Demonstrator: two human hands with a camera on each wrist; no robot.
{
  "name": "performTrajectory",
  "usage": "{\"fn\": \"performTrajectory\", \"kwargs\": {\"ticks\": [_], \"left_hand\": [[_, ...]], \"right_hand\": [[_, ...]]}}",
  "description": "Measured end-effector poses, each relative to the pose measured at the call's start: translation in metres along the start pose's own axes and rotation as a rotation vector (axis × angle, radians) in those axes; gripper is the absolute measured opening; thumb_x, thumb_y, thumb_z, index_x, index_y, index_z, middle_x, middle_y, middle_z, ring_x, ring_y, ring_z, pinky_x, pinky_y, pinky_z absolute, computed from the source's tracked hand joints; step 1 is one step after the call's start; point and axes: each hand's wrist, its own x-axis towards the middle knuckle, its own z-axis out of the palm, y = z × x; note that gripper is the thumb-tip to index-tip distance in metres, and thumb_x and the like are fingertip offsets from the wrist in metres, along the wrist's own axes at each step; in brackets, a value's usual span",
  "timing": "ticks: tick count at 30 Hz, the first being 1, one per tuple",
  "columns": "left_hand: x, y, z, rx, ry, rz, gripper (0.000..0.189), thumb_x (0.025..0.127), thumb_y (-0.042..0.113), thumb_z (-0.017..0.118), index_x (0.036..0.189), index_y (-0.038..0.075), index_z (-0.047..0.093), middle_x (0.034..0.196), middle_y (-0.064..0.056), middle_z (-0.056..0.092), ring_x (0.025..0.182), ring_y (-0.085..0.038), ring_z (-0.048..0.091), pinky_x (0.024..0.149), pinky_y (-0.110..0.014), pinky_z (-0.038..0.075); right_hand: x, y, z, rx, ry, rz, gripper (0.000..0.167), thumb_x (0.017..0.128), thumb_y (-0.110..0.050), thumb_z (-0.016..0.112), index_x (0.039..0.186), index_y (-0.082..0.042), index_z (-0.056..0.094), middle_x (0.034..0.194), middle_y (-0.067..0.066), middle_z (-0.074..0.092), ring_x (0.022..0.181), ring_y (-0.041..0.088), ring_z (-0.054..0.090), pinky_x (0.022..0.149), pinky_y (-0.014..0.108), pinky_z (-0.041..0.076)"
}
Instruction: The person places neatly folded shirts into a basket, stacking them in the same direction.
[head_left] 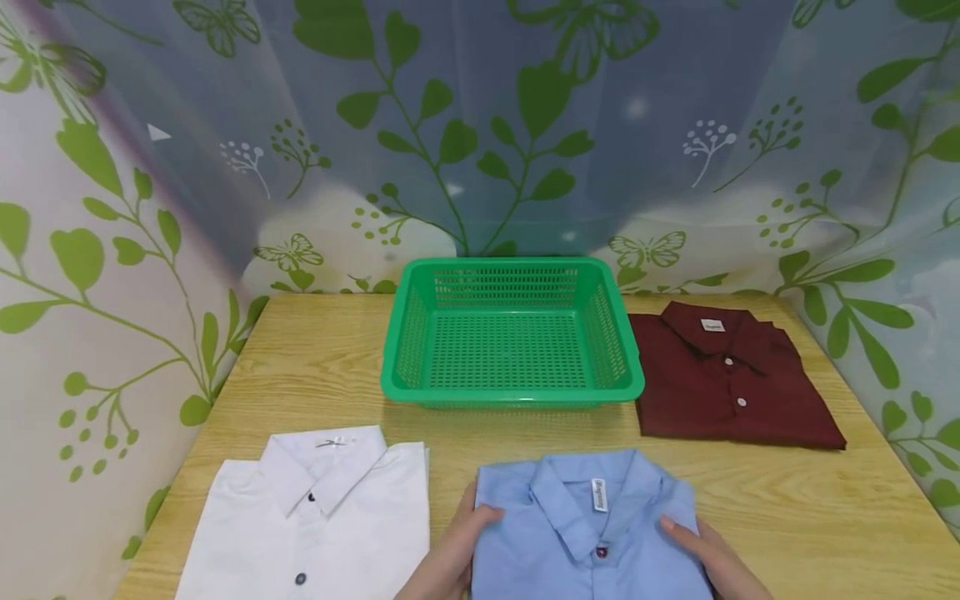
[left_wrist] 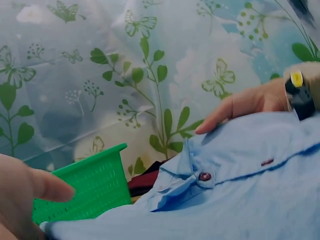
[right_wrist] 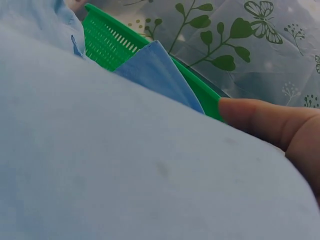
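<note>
A folded light blue shirt (head_left: pixel 540 517), collar toward the back and a dark red button at its neck, is held between both hands at the front of the table. My left hand (head_left: pixel 459 542) grips its left side, thumb on top and fingers beneath. On the opposite side my right hand (head_left: pixel 716 557) grips it the same way. In the left wrist view the blue shirt (left_wrist: pixel 240 150) slopes between the left hand (left_wrist: pixel 30 192) and the right hand (left_wrist: pixel 250 105). Its cloth (right_wrist: pixel 125 150) fills much of the right wrist view, the right thumb (right_wrist: pixel 260 117) along its edge.
A green plastic basket (head_left: pixel 512 395) with slotted walls stands at the back middle of the wooden table (head_left: pixel 322 358). A folded white shirt (head_left: pixel 360 517) lies at front left. At back right, a folded maroon shirt (head_left: pixel 697 400) lies beside the basket. Patterned curtains (head_left: pixel 480 167) hang behind.
</note>
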Motion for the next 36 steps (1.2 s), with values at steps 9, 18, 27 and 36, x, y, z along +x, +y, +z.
{"fn": "performTrajectory", "kwargs": {"ticks": [9, 18, 27, 36], "left_hand": [[-0.084, 0.11, 0.037, 0.121, 0.023, 0.037, 0.092, 0.087, 0.004, 0.064, 0.158, 0.007, 0.006, 0.15, -0.027, 0.032, 0.129, -0.038, 0.039, 0.103, -0.048, 0.035], [-0.092, 0.124, 0.029, 0.258, 0.05, 0.095, 0.089, 0.087, 0.004, 0.068, 0.158, 0.006, 0.014, 0.15, -0.027, 0.036, 0.133, -0.044, 0.039, 0.106, -0.062, 0.032], [-0.096, 0.141, 0.026, 0.168, 0.027, 0.063, 0.09, 0.087, 0.004, 0.067, 0.159, 0.011, 0.014, 0.152, -0.024, 0.034, 0.13, -0.039, 0.042, 0.103, -0.057, 0.037], [-0.101, 0.162, 0.019, 0.202, 0.031, 0.127, 0.084, 0.089, 0.007, 0.069, 0.158, 0.012, 0.02, 0.146, -0.021, 0.043, 0.125, -0.033, 0.049, 0.101, -0.047, 0.04]], "right_hand": [[-0.004, -0.006, 0.009, 0.038, -0.049, 0.023, 0.078, 0.102, -0.028, 0.054, 0.152, 0.001, 0.002, 0.121, 0.004, 0.058, 0.11, 0.019, 0.057, 0.092, 0.04, 0.048], [-0.015, -0.014, 0.01, 0.032, -0.094, -0.03, 0.076, 0.101, -0.022, 0.053, 0.151, 0.004, 0.003, 0.12, 0.004, 0.058, 0.111, 0.019, 0.057, 0.093, 0.037, 0.047], [-0.023, -0.022, 0.007, 0.096, -0.196, -0.072, 0.049, 0.102, -0.015, 0.049, 0.145, -0.013, 0.026, 0.124, 0.004, 0.057, 0.115, 0.02, 0.056, 0.097, 0.037, 0.047], [-0.031, -0.04, 0.019, 0.022, -0.131, 0.011, 0.086, 0.102, -0.021, 0.054, 0.154, -0.011, -0.013, 0.14, 0.011, 0.04, 0.122, 0.023, 0.047, 0.096, 0.04, 0.044]]}}
